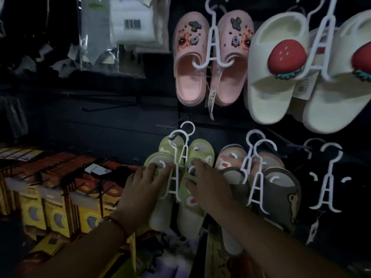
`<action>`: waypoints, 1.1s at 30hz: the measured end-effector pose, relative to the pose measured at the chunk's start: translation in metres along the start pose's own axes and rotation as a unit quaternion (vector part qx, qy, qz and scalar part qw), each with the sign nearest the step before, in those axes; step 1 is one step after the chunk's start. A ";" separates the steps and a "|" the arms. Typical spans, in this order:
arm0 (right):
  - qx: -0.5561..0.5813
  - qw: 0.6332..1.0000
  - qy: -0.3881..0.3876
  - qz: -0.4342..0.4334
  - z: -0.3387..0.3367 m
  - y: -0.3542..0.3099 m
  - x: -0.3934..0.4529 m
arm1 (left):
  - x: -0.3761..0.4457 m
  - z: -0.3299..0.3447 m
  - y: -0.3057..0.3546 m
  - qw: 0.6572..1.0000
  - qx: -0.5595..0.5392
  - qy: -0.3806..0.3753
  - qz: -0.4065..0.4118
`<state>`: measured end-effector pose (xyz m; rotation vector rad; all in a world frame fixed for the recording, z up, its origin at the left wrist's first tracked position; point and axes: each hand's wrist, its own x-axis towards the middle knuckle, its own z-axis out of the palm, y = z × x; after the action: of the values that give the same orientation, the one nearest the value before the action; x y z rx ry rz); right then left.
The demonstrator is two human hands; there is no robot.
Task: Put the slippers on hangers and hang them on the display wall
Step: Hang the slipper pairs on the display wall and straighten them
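Slippage looked the likeliest trouble: both hands, left [147, 178] and right [206, 182], lay with straight fingers pressing the green slippers [176, 199] on their white hanger [173, 184], low on the display wall [120, 121], whose hook could slide off its peg.

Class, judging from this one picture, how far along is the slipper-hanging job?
Done: pink clogs and strawberry slippers hang on the wall. In hand: left hand and right hand rest on the green slippers, already on a white hanger. Left: cannot tell; no loose slippers show.
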<state>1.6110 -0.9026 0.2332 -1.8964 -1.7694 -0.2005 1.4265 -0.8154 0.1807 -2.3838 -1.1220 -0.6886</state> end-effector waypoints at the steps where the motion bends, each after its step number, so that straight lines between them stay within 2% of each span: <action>1: -0.012 1.000 -0.003 0.005 0.001 0.000 0.004 | 0.005 0.001 -0.001 1.000 0.004 -0.008 -0.003; 8: -0.042 0.997 -0.013 0.067 0.007 0.006 0.043 | 0.044 0.014 -0.010 0.999 0.027 -0.041 0.002; 13: -0.053 0.994 -0.037 0.092 0.018 0.023 0.079 | 0.072 0.031 -0.005 0.997 0.050 -0.060 -0.019; 20: -0.049 0.993 -0.032 0.103 0.031 0.046 0.092 | 0.081 0.043 0.008 0.996 0.044 -0.071 -0.031; 23: -0.038 0.993 0.003 0.107 0.033 0.043 0.086 | 0.083 0.052 0.004 0.991 -0.054 -0.118 -0.028; 25: -0.032 0.991 0.059 0.120 0.032 0.036 0.078 | 0.084 0.051 0.002 0.965 -0.203 -0.162 -0.037; 26: -0.028 0.987 0.093 0.130 0.032 0.033 0.074 | 0.082 0.049 0.004 0.944 -0.286 -0.159 -0.053; 28: 0.008 0.979 0.135 0.154 0.034 0.029 0.069 | 0.076 0.047 0.011 0.900 -0.416 -0.060 -0.118; 30: 0.078 0.972 0.136 0.177 0.035 0.028 0.071 | 0.074 0.049 0.018 0.851 -0.481 0.048 -0.206; 31: 0.115 0.966 0.129 0.193 0.036 0.028 0.074 | 0.076 0.054 0.020 0.820 -0.511 0.060 -0.252; 33: 0.163 0.956 0.098 0.225 0.037 0.031 0.083 | 0.083 0.061 0.022 0.757 -0.568 0.031 -0.322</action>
<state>1.6425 -0.8114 0.2309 -1.8997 -1.1221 0.0660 1.5058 -0.7455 0.1782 -2.7089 -1.8681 -2.1948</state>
